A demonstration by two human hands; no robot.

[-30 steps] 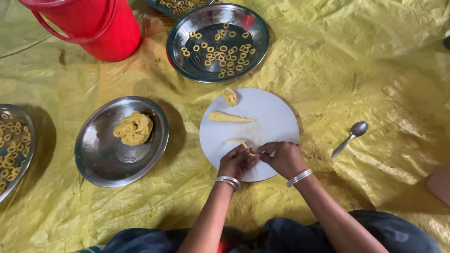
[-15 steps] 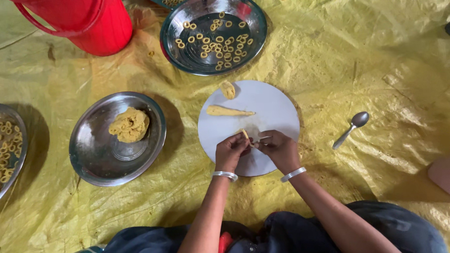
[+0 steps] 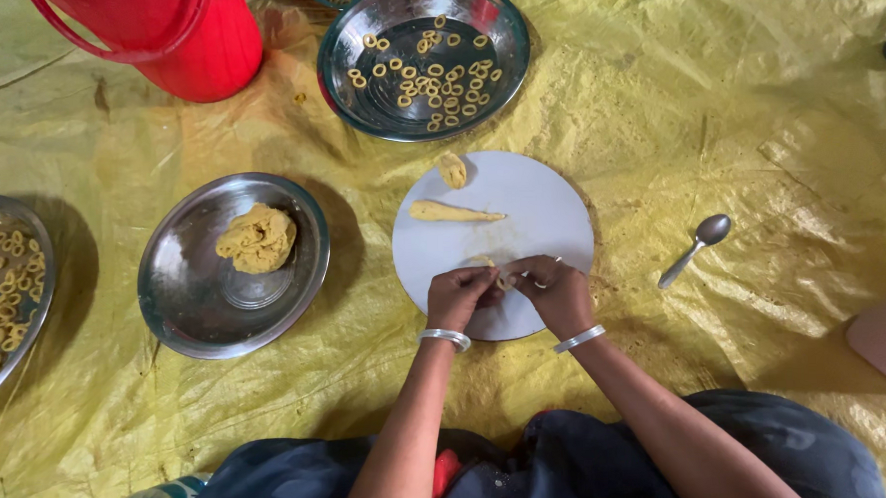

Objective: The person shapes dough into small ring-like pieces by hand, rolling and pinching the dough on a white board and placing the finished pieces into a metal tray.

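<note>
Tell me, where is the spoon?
In the head view, the spoon lies on the yellow sheet, right of the white board, apart from both hands.

Three steel plates (image 3: 234,310), one round white board (image 3: 520,212), one red bucket (image 3: 165,33), one spoon (image 3: 693,248), one dough lump (image 3: 257,238), two hands (image 3: 457,296), two bangles (image 3: 444,336)

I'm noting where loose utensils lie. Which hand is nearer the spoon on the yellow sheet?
Right. The right hand is over the white board's near edge, on the side toward the spoon; the left hand sits beyond it, farther away.
</note>
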